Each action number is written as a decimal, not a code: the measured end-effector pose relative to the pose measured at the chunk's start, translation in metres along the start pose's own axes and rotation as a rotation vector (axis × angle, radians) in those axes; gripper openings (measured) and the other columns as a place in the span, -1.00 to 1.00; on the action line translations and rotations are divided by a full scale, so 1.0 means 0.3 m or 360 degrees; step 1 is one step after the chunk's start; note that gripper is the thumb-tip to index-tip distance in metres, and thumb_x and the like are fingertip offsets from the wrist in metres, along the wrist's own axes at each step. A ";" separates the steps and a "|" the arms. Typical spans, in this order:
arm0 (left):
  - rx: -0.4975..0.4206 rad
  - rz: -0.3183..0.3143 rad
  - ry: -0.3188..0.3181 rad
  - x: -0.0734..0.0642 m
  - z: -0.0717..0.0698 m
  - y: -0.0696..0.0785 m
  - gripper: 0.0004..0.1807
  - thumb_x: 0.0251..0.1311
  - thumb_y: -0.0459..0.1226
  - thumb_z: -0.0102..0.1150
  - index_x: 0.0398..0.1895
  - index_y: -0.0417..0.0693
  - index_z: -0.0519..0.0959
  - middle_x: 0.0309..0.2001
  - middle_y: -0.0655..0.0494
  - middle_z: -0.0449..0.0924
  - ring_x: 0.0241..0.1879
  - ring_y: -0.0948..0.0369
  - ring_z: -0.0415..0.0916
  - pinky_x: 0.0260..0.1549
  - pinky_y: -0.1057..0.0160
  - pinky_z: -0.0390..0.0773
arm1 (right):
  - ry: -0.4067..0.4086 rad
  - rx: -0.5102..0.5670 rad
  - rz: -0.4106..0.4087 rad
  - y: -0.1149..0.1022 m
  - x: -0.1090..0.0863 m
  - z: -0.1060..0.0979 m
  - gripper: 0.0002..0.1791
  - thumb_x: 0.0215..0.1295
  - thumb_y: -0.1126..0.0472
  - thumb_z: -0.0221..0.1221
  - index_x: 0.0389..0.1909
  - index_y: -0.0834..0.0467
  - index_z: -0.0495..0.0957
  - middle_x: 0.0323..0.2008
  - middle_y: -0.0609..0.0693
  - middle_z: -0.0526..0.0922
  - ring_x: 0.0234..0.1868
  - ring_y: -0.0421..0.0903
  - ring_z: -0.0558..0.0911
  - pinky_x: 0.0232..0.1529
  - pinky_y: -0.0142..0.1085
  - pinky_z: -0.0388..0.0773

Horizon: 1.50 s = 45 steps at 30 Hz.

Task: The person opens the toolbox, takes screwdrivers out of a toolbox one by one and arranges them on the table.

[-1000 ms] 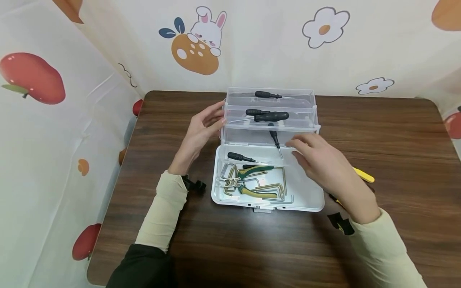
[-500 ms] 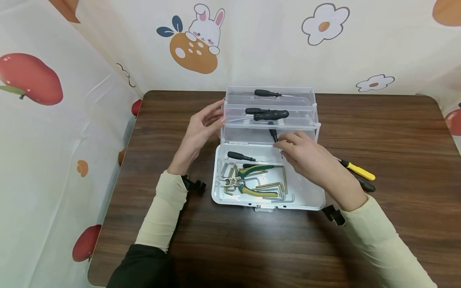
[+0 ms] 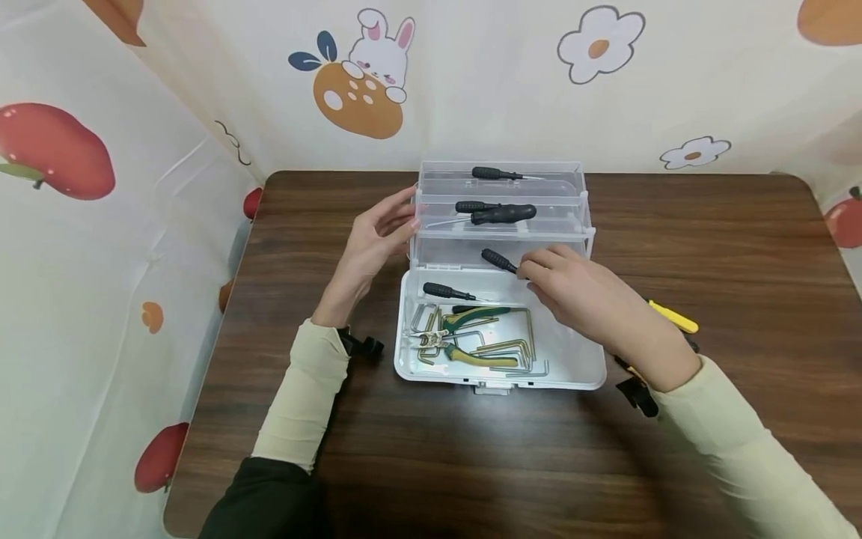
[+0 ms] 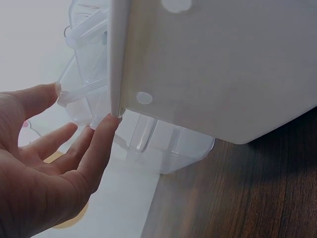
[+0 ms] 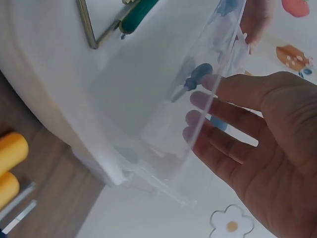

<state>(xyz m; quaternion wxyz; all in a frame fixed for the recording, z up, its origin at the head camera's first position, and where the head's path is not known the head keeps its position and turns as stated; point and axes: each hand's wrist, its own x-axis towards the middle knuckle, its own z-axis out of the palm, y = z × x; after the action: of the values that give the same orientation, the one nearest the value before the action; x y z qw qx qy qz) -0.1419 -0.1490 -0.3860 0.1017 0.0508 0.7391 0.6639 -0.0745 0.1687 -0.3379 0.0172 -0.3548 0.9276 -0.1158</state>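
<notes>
A white toolbox (image 3: 566,367) lies unfolded on the table, its clear tiered trays (image 3: 566,183) raised at the back. My left hand (image 3: 370,239) holds the trays' left edge; in the left wrist view, thumb and fingertips touch the clear plastic and white rim. My right hand (image 3: 569,288) pinches a small black screwdriver (image 3: 497,259) over the trays' foot, its blade hidden by the fingers. Another black screwdriver (image 3: 447,291) lies in the base, beside green-handled pliers (image 3: 481,359) and several hex keys (image 3: 528,329). A larger black-handled screwdriver (image 3: 505,215) sits in a tray.
A yellow-handled tool (image 3: 673,317) lies right of the box, partly under my right forearm, with a dark handle beside it. The brown wooden table (image 3: 485,457) meets a patterned cloth (image 3: 498,90) close behind the trays.
My right hand has come left to the small black screwdriver leaning at the trays' foot and taken hold of it; its handle has swung to the left. The left hand has stayed in place.
</notes>
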 end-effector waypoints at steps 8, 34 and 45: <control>0.0002 -0.0019 0.0012 -0.001 -0.003 -0.005 -0.41 0.44 -0.20 0.27 0.51 0.20 0.44 0.34 -0.04 0.58 0.28 0.11 0.56 -0.02 0.22 0.72 | -0.0073 -0.0130 -0.0109 -0.030 0.076 -0.021 -0.57 0.36 0.43 0.29 0.24 0.27 0.56 0.11 0.20 0.68 0.12 0.16 0.68 0.01 -0.03 0.73; 0.0034 -0.0008 0.0012 -0.003 0.002 0.000 -0.41 0.44 -0.20 0.28 0.51 0.18 0.44 0.34 -0.04 0.58 0.28 0.09 0.55 -0.01 0.15 0.74 | -0.0092 -0.0262 -0.0142 -0.074 0.157 0.033 -0.47 0.19 0.56 0.36 0.18 0.26 0.51 0.01 0.18 0.68 -0.02 0.10 0.68 -0.21 -0.09 0.74; 0.0025 -0.0005 0.0015 -0.002 0.002 -0.004 -0.41 0.44 -0.21 0.28 0.51 0.18 0.44 0.33 -0.05 0.58 0.27 0.09 0.55 -0.05 0.25 0.73 | 0.0018 -0.0311 -0.0209 -0.078 0.143 0.032 -0.64 0.32 0.49 0.30 0.11 0.25 0.54 -0.06 0.15 0.68 -0.11 0.06 0.67 -0.29 -0.15 0.71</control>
<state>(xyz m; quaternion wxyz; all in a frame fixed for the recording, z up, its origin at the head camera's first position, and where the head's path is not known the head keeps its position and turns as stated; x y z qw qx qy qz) -0.1412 -0.1488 -0.3871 0.0988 0.0474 0.7448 0.6582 -0.0902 0.1214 -0.3398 -0.0305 -0.4141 0.9093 -0.0276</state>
